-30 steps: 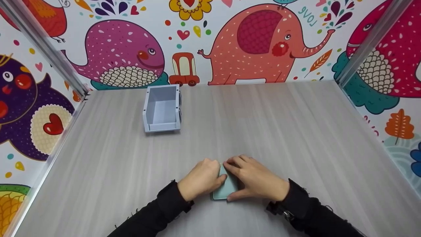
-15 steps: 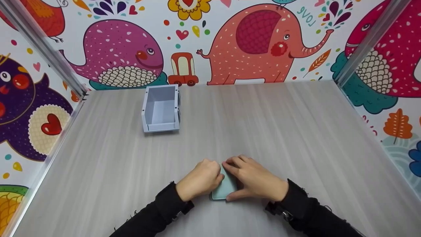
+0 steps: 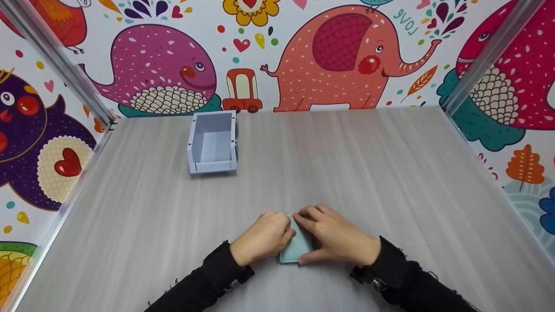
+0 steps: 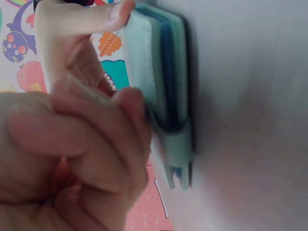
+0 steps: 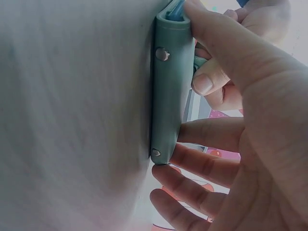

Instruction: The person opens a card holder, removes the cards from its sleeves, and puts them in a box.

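Observation:
A mint-green wallet (image 3: pixel 297 249) with a closing strap (image 4: pixel 177 144) lies on the grey table, its layered edge showing blue inside in the left wrist view. My left hand (image 3: pixel 263 236), fingers curled, pinches the strap's end on the wallet's left side; a bit of green shows by its thumb in the right wrist view. My right hand (image 3: pixel 340 236) holds the wallet from the right, thumb at the near end and fingertips toward the far end. Two metal studs (image 5: pixel 162 54) sit on the spine (image 5: pixel 172 96) facing the right wrist camera. Part of the wallet's top is hidden under the hands.
A light blue-grey open bin (image 3: pixel 213 145) stands at the back left of the table (image 3: pixel 347 173). Printed cartoon walls (image 3: pixel 243 56) with metal corner posts (image 3: pixel 490 60) bound the back and sides.
My left thumb has drawn back slightly to the left across the wallet's top. The right hand and the wallet hold their place.

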The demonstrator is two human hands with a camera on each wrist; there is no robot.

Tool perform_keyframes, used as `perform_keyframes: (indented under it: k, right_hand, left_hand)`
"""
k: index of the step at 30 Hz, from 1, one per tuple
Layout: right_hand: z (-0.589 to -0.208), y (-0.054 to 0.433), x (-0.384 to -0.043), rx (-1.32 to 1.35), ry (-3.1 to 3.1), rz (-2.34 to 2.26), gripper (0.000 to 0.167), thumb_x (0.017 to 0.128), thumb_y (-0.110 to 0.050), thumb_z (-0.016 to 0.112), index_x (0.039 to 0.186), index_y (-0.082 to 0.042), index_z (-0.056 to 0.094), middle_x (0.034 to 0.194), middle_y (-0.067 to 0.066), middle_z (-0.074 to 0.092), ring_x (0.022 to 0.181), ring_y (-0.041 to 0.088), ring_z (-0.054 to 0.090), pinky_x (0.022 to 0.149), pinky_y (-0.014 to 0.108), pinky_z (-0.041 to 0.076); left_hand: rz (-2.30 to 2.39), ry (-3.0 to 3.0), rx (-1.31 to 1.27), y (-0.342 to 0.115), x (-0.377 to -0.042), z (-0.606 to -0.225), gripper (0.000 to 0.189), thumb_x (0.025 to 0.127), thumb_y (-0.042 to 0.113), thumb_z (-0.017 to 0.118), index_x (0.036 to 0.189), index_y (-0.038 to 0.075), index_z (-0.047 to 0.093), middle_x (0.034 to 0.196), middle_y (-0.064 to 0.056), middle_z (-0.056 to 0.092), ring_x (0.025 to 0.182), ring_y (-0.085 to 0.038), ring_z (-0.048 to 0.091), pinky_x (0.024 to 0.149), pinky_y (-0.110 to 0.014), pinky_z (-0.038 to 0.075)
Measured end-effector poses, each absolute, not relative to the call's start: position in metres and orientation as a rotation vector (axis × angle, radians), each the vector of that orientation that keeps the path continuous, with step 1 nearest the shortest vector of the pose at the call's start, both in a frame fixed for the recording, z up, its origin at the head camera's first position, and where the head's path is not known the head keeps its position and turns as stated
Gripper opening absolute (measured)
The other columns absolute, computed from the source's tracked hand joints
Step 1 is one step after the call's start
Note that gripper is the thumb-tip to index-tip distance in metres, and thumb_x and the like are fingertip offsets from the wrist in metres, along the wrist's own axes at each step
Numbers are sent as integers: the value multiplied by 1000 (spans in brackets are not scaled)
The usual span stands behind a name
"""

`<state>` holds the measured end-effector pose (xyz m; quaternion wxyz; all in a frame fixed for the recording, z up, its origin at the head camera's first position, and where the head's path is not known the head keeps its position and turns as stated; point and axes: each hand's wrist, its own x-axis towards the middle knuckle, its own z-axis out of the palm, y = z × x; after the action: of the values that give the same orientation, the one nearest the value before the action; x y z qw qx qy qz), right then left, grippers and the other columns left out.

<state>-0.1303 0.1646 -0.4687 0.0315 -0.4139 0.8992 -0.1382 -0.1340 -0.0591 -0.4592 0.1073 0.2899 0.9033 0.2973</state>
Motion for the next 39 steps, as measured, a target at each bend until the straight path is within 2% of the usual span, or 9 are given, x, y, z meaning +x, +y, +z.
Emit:
perform_keyframes:
  k: [7,20,29,33,37,39]
  right_hand:
    - [-470,164,-130,-1306,2788,-408,98,86,-70,79,150,2,59,143,11,63,124,28,61,107,45,55]
    - [-469,164,-130,-1305,2785,-403,99,85,-69,80,150,2,58,144,12,62,127,29,61,109,45,55]
    - [-468,164,-128,-1335,2821,-343,98,88,-73,73,148,3,60,140,13,64,123,28,62,107,43,55]
    - [-466,167,-128,-1342,2822,-359,90,92,-67,73,145,5,62,128,12,68,111,23,64,96,38,57]
    - [-462,172,-130,-1339,2786,-431,72,94,-49,80,139,5,66,108,7,68,88,11,59,77,26,54]
    - [-462,173,-131,-1331,2746,-487,65,96,-40,81,139,6,66,103,7,69,82,6,57,72,22,52]
  left_hand:
    - [898,2639,862,-60,-133,-459,48,102,4,67,63,18,43,55,13,33,45,1,32,45,-13,24]
    - [912,2633,849,-60,-133,-459,48,103,5,66,64,19,42,55,13,33,45,0,32,46,-15,25]
    - [888,2645,828,-60,-135,-459,46,103,6,67,65,18,44,57,12,33,48,-1,33,48,-16,26]
    - [855,2697,843,-60,-136,-458,42,102,6,69,66,14,48,61,11,34,51,-3,34,49,-16,27]
    - [862,2721,810,-61,-137,-457,39,101,8,72,67,10,52,62,10,37,52,-4,36,48,-17,28]
    - [886,2711,793,-63,-137,-458,37,101,9,73,68,9,55,62,9,41,52,-3,38,48,-17,30]
